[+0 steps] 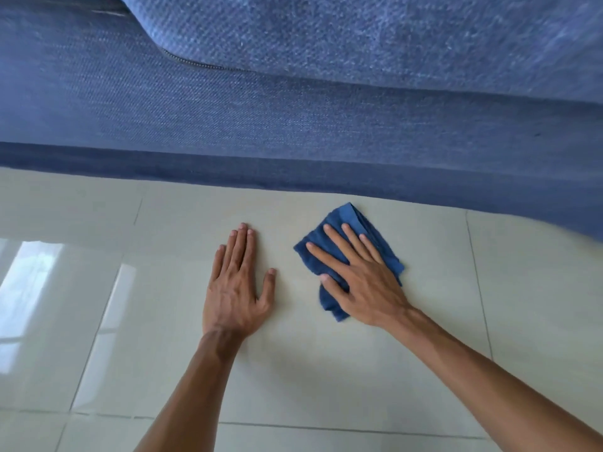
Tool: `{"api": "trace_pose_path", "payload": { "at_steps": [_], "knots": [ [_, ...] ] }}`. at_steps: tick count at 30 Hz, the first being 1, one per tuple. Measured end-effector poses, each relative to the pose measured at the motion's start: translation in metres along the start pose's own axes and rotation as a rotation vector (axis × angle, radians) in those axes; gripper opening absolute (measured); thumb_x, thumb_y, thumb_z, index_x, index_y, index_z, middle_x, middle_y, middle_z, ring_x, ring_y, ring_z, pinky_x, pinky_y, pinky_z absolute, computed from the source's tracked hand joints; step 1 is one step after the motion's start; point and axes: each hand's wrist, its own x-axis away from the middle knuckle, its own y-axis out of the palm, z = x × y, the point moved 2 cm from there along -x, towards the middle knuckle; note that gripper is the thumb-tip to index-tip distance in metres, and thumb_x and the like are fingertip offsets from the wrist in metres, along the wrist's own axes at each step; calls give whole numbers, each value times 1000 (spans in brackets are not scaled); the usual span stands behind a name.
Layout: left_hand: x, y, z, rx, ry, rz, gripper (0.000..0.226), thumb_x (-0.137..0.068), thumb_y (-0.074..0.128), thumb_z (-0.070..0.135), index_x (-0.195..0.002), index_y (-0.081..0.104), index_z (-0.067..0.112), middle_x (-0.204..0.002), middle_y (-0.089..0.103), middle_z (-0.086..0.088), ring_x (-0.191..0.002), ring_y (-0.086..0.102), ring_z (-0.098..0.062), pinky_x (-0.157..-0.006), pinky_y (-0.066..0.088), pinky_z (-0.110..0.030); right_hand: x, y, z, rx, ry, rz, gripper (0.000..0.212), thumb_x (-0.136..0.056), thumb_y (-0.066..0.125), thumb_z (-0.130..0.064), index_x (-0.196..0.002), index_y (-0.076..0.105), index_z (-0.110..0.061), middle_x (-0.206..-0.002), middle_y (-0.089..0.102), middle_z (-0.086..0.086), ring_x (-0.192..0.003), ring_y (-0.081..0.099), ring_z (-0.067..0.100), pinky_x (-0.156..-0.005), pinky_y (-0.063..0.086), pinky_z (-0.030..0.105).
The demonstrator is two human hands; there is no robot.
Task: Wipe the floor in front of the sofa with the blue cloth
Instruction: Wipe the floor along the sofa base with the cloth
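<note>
One blue cloth (350, 256), crumpled/folded, lies on the floor (326, 370) just in front of the sofa (293, 132), its far tip near the sofa's base edge but apart from it. Right hand (362, 275) lies flat on top of the cloth, palm down, fingers spread wide, thumb over the cloth's near-left part; not gripping, just pressing it to the tile. Cloth sticks out past the fingertips toward the sofa, also a bit to the right of the hand and below the thumb. Left hand (236, 288) rests flat on bare tile just left of the cloth, not touching it, fingers together & pointing at the sofa, thumb out to the side; holds nothing. Count: 1 cloth, 2 hands, both forearms bare, 1 sofa w/ a seat cushion (391, 37) overhanging the front, zip visible along the cushion's edge. Floor is glossy pale tile w/ thin grout lines; window glare shows on the left tiles.
</note>
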Motion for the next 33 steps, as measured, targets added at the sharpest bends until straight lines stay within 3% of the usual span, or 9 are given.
{"api": "trace_pose_path", "payload": {
  "at_steps": [4, 5, 9, 11, 14, 19, 23, 28, 33],
  "knots": [
    [0, 2, 0, -9, -2, 2, 74, -97, 31, 47, -159, 6, 14, -167, -1, 1, -154, -4, -11, -126, 3, -35, -55, 6, -20, -69, 438, 95, 57, -99, 33, -49, -156, 29, -42, -170, 16, -1, -157, 9, 30, -126, 12, 51],
    [-1, 2, 0, -3, -4, 4, 74, -98, 32, 47, -159, 6, 14, -167, -1, 1, -154, -4, -10, -126, 3, -35, -60, 9, -32, -63, 440, 102, 58, -99, 33, -50, -156, 28, -42, -170, 16, -1, -157, 8, 32, -126, 10, 51],
    [-1, -1, 0, 18, -11, -6, 75, -97, 32, 47, -160, 4, 16, -167, -3, 2, -154, -3, -11, -126, 4, -35, -2, 1, -11, -26, -11, -8, 54, -105, 33, -43, -158, 21, -43, -170, 7, -9, -158, 1, 18, -128, 7, 42],
    [1, 0, 1, 11, -13, -3, 75, -98, 33, 47, -159, 5, 15, -167, -2, 2, -154, -3, -11, -126, 4, -36, -11, -4, 7, -31, 81, 28, 54, -104, 32, -43, -157, 25, -43, -170, 11, -8, -158, 5, 18, -126, 13, 45],
    [-1, 1, -1, -3, -8, 8, 74, -98, 34, 46, -159, 8, 14, -167, 0, 1, -154, -1, -12, -126, 3, -34, -65, 4, -24, -68, 452, 88, 58, -99, 32, -49, -156, 30, -41, -169, 17, 0, -157, 12, 31, -126, 13, 51],
    [1, 1, 1, -45, -14, -22, 75, -99, 28, 49, -159, 0, 14, -167, -7, -1, -154, -8, -13, -126, 1, -39, -7, 0, 3, -8, -27, -17, 54, -105, 31, -44, -158, 20, -43, -170, 7, -8, -158, 0, 18, -128, 9, 44],
    [3, 6, 5, -93, -6, -24, 76, -100, 25, 50, -159, -5, 12, -167, -11, -3, -154, -10, -16, -126, -3, -40, -34, 3, 4, -45, 477, 118, 57, -100, 31, -48, -156, 29, -41, -170, 17, 0, -157, 12, 29, -126, 14, 50],
    [7, 16, 34, -70, 13, -19, 70, -102, 23, 41, -158, 1, 7, -167, -7, -8, -154, -7, -19, -125, -6, -38, 30, -2, 24, -23, 83, 15, 55, -105, 32, -44, -159, 21, -40, -170, 10, -5, -158, 2, 21, -128, 7, 42],
    [13, 47, 103, -53, 180, -42, 69, -102, 25, 39, -158, 7, 3, -167, -2, -11, -155, -5, -20, -125, -5, -38, 20, -10, 67, -55, 628, 126, 59, -99, 26, -49, -157, 24, -42, -170, 15, 1, -157, 11, 30, -126, 13, 52]
  ]
}}
